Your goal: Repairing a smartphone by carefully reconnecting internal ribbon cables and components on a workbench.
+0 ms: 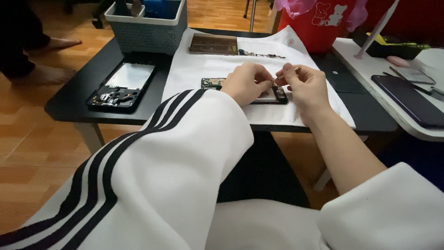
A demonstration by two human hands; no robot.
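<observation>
Your left hand rests on the opened phone lying on the white cloth on the worktop; your right hand pinches a small tool above it.

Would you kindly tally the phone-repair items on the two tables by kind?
Opened phones with exposed boards: 2, one under the hands, one on the black table
Intact dark phones: 1
Grey baskets: 1
White work cloths: 1
Total: 5
</observation>
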